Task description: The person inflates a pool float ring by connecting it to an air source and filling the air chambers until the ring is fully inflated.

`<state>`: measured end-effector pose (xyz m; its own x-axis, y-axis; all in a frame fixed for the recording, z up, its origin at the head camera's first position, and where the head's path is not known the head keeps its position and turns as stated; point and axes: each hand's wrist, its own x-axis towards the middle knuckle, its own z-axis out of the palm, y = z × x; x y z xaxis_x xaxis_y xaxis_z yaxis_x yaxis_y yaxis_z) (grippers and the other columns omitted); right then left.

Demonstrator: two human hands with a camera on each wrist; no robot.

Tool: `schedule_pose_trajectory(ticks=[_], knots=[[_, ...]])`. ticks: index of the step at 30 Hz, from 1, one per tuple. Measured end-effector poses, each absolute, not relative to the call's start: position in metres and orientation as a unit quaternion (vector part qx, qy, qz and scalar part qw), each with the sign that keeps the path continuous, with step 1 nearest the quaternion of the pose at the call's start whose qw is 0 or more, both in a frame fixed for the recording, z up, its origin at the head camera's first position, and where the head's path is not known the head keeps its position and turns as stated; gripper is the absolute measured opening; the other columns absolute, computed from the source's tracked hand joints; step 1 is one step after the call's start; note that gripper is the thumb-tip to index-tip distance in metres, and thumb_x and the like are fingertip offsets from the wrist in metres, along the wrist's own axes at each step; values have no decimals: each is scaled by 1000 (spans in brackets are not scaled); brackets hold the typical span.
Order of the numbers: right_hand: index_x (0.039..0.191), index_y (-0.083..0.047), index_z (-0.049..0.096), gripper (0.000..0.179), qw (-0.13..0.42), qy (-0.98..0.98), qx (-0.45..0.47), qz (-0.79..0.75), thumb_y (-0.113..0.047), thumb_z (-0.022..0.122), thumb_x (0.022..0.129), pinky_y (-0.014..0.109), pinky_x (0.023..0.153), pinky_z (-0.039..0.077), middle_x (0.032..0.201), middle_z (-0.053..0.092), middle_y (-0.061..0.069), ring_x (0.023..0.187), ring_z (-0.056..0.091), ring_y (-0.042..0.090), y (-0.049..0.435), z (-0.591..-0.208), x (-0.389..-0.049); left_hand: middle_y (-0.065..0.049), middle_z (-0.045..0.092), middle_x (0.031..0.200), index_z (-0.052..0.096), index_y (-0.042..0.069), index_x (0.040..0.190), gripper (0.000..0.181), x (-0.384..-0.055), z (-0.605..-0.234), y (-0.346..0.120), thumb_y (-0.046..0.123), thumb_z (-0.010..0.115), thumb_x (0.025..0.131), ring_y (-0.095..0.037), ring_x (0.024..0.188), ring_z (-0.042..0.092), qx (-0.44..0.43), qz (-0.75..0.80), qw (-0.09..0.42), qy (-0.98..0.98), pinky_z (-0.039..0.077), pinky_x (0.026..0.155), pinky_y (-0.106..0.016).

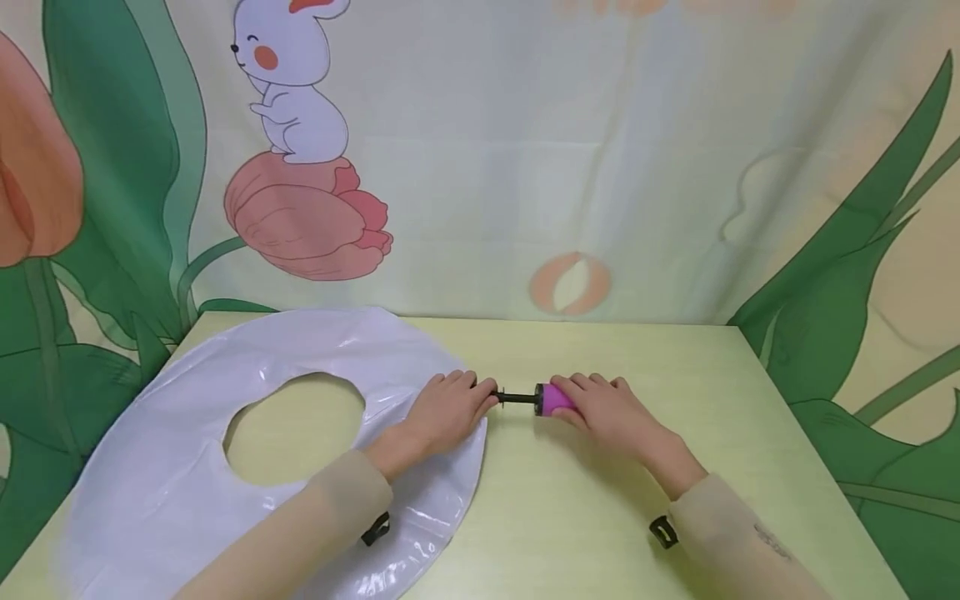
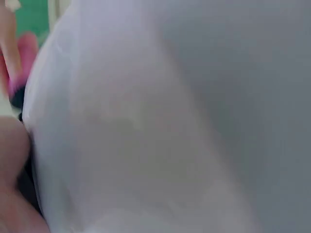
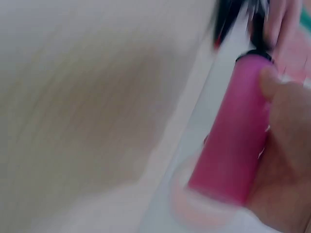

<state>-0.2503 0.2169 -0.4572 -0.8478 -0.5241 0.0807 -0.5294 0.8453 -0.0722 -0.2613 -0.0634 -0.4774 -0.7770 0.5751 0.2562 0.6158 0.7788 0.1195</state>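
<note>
A pale lilac swim ring [image 1: 168,467], puffed out and wrinkled, covers the left side of the table. Over its right edge, my left hand [image 1: 444,412] grips the black handle end of a hand pump, mostly hidden under the fingers. The black rod [image 1: 519,399] shows between the two hands. My right hand [image 1: 611,417] is wrapped round the pump's pink barrel [image 1: 557,400]. In the right wrist view, that barrel [image 3: 233,131] lies along the palm, its black cap toward the left hand. The ring's bulging surface [image 2: 126,121] fills most of the left wrist view.
The pale yellow table [image 1: 570,517] shows to the right of the ring and through its hole. A printed curtain [image 1: 480,167] with a rabbit and tulips hangs behind. Black clips [image 1: 663,532] sit by both sleeve cuffs.
</note>
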Motion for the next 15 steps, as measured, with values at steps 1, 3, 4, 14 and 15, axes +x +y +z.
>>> schedule_pose_trajectory(ticks=[1,3,4,14,15], knots=[[148,-11,52,57,31,-958,281,42,-49,50,107,59,88,44,133,61,8,114,57,32,209,-456,-251,-1,52,86,58,18,108,18,-262,-475,-60,33,47,111,-25,84,56,-323,-98,103,-936,42,70,-39],[148,-11,52,57,32,-956,289,37,-50,49,107,58,85,45,131,62,8,112,58,32,197,-454,-251,-2,53,87,59,18,109,20,-262,-472,-54,33,46,111,-24,84,55,-332,-96,95,-934,43,71,-39],[147,-11,52,57,33,-957,288,32,-51,49,107,58,85,45,131,62,8,112,58,31,193,-454,-251,-2,53,88,59,18,110,21,-263,-472,-52,34,46,111,-24,84,55,-332,-95,92,-934,43,71,-39],[149,-12,52,55,15,-959,275,67,-48,53,106,58,92,42,132,62,6,115,58,29,212,-462,-253,0,50,83,59,18,106,18,-264,-475,-70,33,50,110,-24,81,54,-325,-111,83,-935,43,70,-38],[149,-12,51,55,13,-960,271,71,-47,53,106,58,93,42,133,62,7,116,57,30,218,-461,-254,0,50,83,59,17,107,18,-265,-475,-72,33,50,110,-25,82,54,-327,-113,85,-934,43,70,-39]])
